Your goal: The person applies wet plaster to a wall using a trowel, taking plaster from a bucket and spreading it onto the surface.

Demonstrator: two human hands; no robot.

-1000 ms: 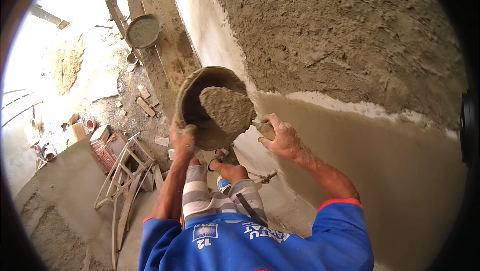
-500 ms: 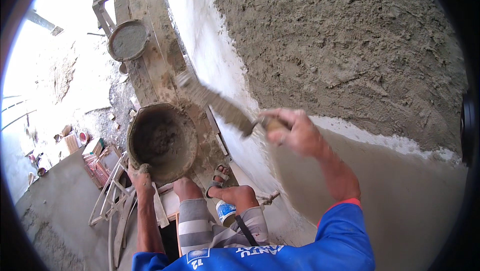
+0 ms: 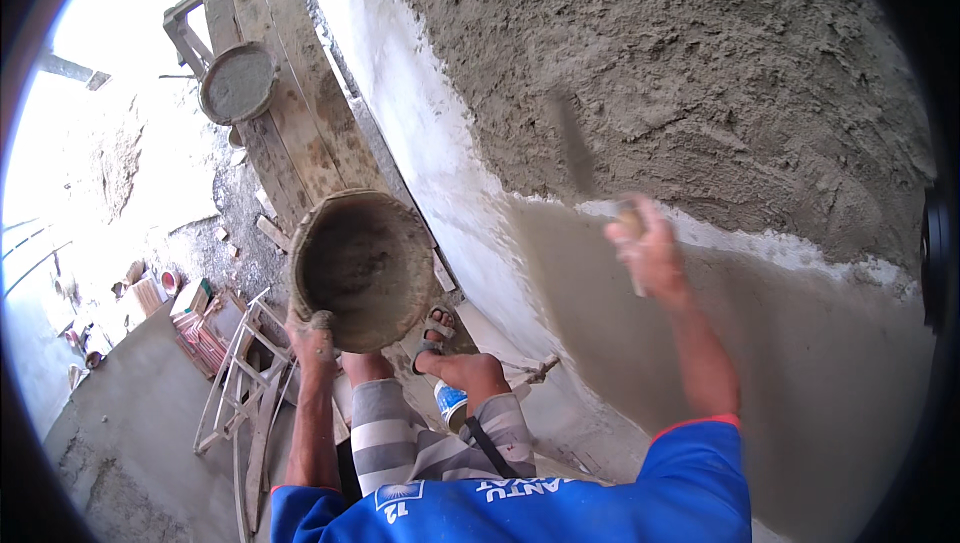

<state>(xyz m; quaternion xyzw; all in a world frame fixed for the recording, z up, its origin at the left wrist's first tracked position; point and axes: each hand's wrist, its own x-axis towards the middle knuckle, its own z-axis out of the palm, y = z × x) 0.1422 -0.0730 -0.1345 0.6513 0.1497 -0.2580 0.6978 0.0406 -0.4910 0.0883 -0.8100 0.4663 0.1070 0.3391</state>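
Against wall (image 3: 760, 363), right hand (image 3: 650, 253) gripping blurred trowel (image 3: 575, 148), pressing it to rough plaster (image 3: 700, 73); left hand (image 3: 312, 335) gripping bucket (image 3: 365, 268) rim, bucket tilting toward camera.

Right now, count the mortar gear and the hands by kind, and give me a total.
Mortar pans: 2, one held, one on the planks
Trowels: 1, blurred
Hands: 2, left hand, right hand
Total: 5
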